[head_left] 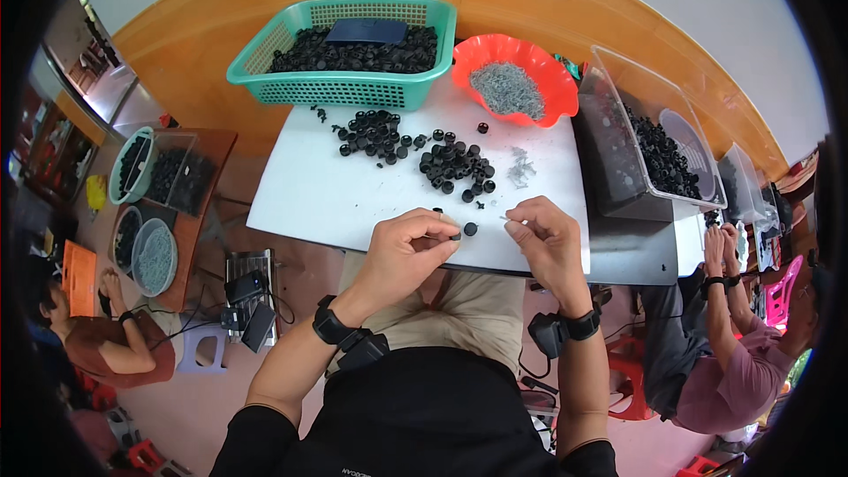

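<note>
My left hand (408, 247) is closed in a pinch at the table's near edge, with a small black round cap (456, 236) between thumb and fingertips. To its right, my right hand (549, 243) pinches a small pale translucent piece (504, 218). The two hands are apart. Between them a single black cap (470, 230) lies on the white tabletop (305, 181). Beyond the hands is a heap of black caps (455, 165), with a looser group of black parts (373, 135) farther left. Several loose translucent pieces (521, 168) lie right of the heap.
A green basket (344, 91) of black parts stands at the back, a dark blue scoop-like piece (367, 31) on top. Beside it are a red scalloped bowl (558, 88) of translucent pieces and a clear bin (618, 181) of black parts. Co-workers sit left (115, 344) and right (742, 362).
</note>
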Tool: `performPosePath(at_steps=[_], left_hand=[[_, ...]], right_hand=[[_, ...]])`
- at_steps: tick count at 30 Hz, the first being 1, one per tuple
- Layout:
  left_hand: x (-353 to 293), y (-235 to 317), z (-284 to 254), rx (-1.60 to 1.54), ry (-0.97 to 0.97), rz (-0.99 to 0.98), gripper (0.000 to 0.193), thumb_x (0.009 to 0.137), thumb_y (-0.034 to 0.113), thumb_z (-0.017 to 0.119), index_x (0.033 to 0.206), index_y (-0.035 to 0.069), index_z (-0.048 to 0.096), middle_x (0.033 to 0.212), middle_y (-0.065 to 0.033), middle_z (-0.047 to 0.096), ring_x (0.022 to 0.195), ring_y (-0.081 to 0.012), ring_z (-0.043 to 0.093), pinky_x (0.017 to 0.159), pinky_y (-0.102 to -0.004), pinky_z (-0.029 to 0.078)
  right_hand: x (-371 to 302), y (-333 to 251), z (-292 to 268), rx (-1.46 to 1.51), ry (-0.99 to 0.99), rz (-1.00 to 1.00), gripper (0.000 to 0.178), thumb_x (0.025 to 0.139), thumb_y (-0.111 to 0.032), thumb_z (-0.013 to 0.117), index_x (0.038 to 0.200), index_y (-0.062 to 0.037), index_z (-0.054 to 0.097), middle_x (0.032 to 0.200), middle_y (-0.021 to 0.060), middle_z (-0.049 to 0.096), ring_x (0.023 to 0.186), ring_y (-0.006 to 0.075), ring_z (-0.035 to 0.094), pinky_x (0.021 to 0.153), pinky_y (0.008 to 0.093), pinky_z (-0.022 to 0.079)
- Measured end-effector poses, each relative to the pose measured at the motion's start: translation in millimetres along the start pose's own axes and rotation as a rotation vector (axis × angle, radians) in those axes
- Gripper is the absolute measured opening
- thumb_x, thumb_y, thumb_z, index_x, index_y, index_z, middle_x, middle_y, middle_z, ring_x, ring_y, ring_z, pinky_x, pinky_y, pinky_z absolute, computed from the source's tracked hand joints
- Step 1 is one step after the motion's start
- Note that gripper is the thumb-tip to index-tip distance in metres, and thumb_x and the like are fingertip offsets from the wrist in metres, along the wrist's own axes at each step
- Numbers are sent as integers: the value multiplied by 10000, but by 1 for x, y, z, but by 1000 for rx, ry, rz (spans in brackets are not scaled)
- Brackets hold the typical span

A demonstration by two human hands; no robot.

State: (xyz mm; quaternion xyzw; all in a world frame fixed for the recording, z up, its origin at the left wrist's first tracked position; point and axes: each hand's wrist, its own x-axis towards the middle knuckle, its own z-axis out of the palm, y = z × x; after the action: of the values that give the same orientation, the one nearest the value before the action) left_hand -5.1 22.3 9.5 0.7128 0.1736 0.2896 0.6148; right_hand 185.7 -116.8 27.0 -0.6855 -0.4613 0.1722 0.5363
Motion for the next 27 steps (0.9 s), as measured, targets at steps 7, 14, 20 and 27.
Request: performPosePath(at_steps=[7, 14, 20, 27], left_hand=[[-2, -6, 2, -112, -14, -97, 262, 875, -56, 722, 1126, -25, 653, 1065, -76, 691, 929, -91, 658, 848, -236, 579], [-4, -3, 5, -52, -8, -46, 308, 867, -62, 726, 1158, -24, 632, 1063, -85, 696, 942, -106, 678, 869, -252, 585], [-4, -3, 4, 40, -11, 18, 305, 862, -57, 731, 1151, -35, 636, 1055, -102, 703, 944, -133, 703, 855, -272, 601], [-5, 7, 5, 216, 5, 120, 276, 840, -42, 742, 1105, -32, 664, 1003, -112, 732, 893, -155, 738, 811, -275, 609]], right_hand=[[-8, -18, 23, 134, -143, -97, 128, 863, 39, 736, 982, -8, 727, 940, 52, 674, 693, 79, 529, 603, 241, 430], [-10, -17, 29, 36, -158, -147, 142, 844, 43, 745, 973, -13, 727, 940, 72, 685, 690, 110, 552, 613, 254, 448], [-9, -23, 25, -52, -195, -181, 127, 844, 38, 730, 961, -9, 714, 939, 102, 684, 716, 200, 628, 649, 304, 502], [-7, -30, 22, -204, -222, -270, 114, 832, 33, 717, 939, 0, 694, 926, 123, 677, 723, 252, 655, 650, 333, 513]])
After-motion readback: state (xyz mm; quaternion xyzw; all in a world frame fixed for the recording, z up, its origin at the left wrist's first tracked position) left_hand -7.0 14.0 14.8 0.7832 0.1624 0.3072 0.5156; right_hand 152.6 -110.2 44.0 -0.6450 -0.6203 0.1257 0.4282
